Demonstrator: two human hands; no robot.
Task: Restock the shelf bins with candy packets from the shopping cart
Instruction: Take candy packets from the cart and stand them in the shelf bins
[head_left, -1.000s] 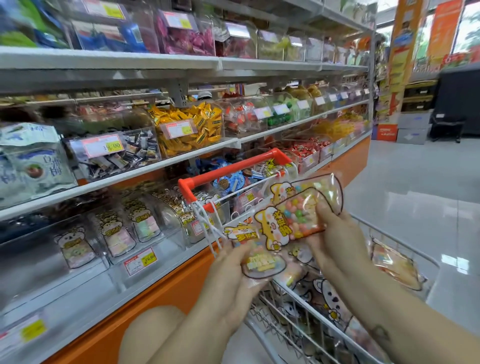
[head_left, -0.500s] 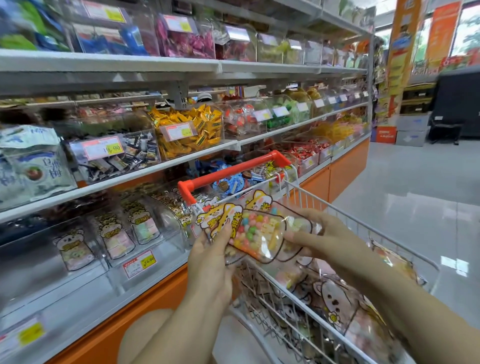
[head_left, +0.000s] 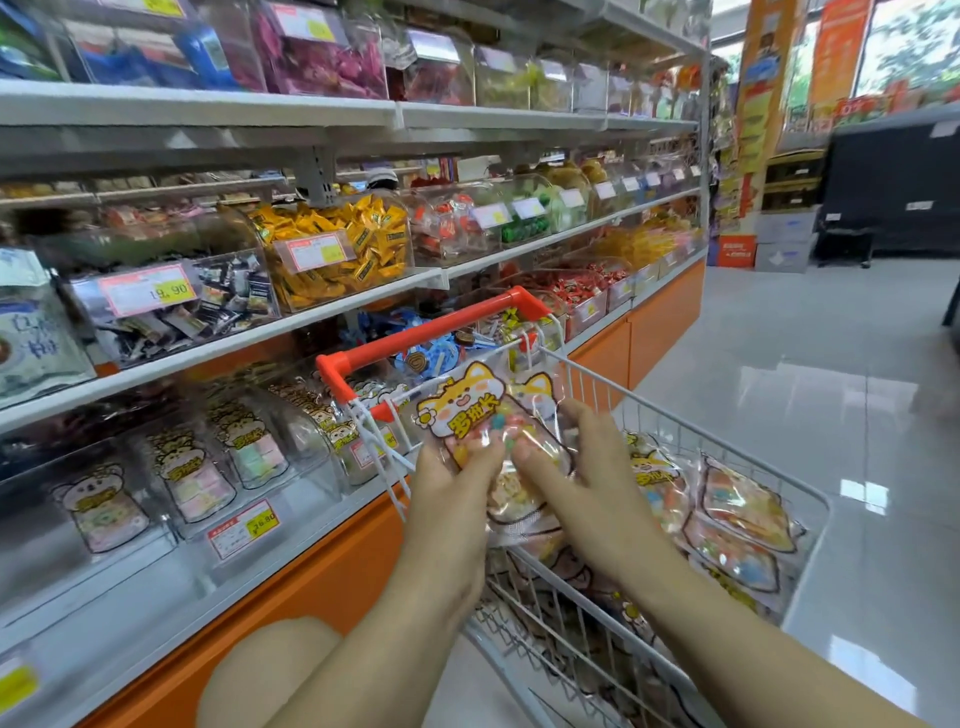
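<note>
1. The left hand (head_left: 448, 486) and the right hand (head_left: 579, 480) meet above the near end of the shopping cart (head_left: 550, 618), both gripping one small bundle of candy packets (head_left: 470, 415).
2. Left hand: fingers curl behind the bundle and the thumb presses on the front face of the top packet, closed firmly on it.
3. Right hand: the thumb presses on the front beside the left thumb, and the fingers (head_left: 571, 415) wrap round the bundle's right edge, likewise closed on it.
4. The top packet stands roughly upright. It shows a cartoon dog face and yellow lettering, with mixed-colour sweets visible through the clear film.
5. The red cart handle (head_left: 431, 332) lies just beyond the hands, above and to their left.
6. More loose packets (head_left: 743, 506) of the same kind lie in the cart basket, to the right of the right hand and below both hands.
7. The shelf bins (head_left: 244, 452) sit to the left of the left hand, at about hand level. They are clear plastic and hold upright packets of similar design.
8. A price label (head_left: 244, 527) is fixed below those bins.
9. A bin of yellow-wrapped sweets (head_left: 337, 249) sits on the shelf above and to the left of the hands.
</note>
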